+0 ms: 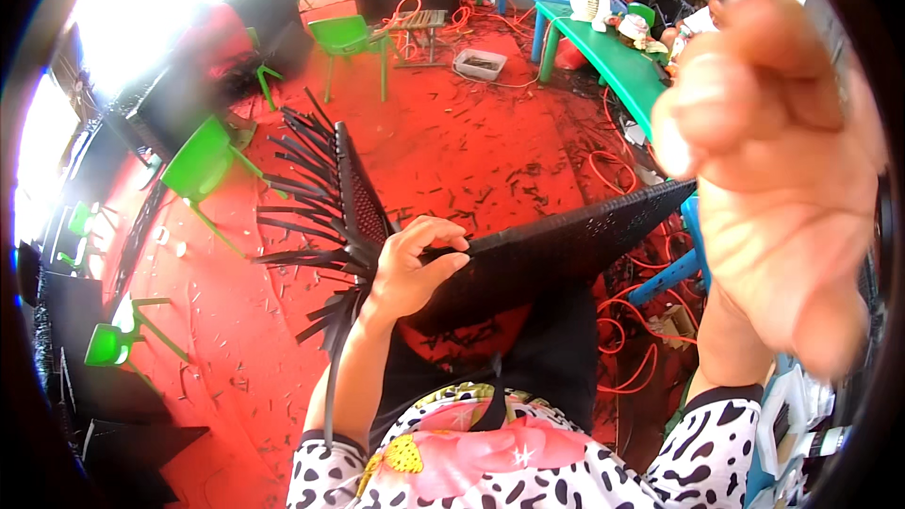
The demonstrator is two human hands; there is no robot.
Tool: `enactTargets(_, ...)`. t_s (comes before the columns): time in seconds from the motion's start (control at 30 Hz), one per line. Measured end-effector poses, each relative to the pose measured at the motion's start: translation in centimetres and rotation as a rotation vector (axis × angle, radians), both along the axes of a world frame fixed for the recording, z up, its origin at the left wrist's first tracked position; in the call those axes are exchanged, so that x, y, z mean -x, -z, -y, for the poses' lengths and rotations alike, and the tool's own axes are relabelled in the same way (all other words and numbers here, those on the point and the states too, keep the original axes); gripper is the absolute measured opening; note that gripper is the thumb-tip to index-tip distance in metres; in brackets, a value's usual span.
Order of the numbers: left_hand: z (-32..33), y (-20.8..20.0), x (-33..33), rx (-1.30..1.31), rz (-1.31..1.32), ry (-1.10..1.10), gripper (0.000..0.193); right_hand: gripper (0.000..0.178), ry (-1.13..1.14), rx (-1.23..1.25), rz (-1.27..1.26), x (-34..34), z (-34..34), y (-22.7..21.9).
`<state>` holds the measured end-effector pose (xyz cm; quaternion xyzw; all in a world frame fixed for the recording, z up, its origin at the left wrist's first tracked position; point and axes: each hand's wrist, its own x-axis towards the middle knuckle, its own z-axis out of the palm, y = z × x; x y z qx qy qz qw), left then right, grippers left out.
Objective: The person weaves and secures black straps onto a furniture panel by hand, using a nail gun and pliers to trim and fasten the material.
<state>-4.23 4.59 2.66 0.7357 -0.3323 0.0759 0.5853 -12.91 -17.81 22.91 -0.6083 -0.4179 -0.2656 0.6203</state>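
A black woven panel [566,250] with a folded corner lies across my lap. Long loose black strips [306,193] fan out from its left side. My left hand [415,269] is closed over the panel's upper edge near the corner, with the thumb and fingers curled around it. My right hand [778,160] is raised large and close at the right side, its palm showing and fingers loosely bent. Nothing shows in it, and it is apart from the panel. Motion blurs part of that hand.
Strip scraps litter the red floor covering [452,151]. Green chairs [339,38] stand at the left and back. A green table [603,52] with small ornaments is at the far right. Orange hose [613,170] coils below it. A white tub [479,64] sits on the floor.
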Motion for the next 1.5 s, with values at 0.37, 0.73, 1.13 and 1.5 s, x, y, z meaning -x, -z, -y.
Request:
enactTargets(0.37, -0.7, 1.1, 0.9, 0.048, -0.025, 0.058, 0.026, 0.051, 0.437, 0.301, -0.262, -5.6, 2.5, 11.7)
enactTargets(0.73, -0.7, 1.0, 1.3, 0.046, -0.042, 0.031, 0.026, 0.042, 0.696, 0.822, -0.265, -9.6, 1.0, 20.5)
enactTargets(1.13, 0.0, 0.8, -0.6, 0.571, -0.191, 0.003, 0.029, 0.031, 0.612, 0.333, -0.325, -10.5, 1.3, 21.0)
enactTargets(1.5, -0.1, 1.1, 0.4, 0.561, -0.176, -0.023, 0.029, 0.031, 0.438, 0.876, -0.146, -7.2, -5.7, 20.2)
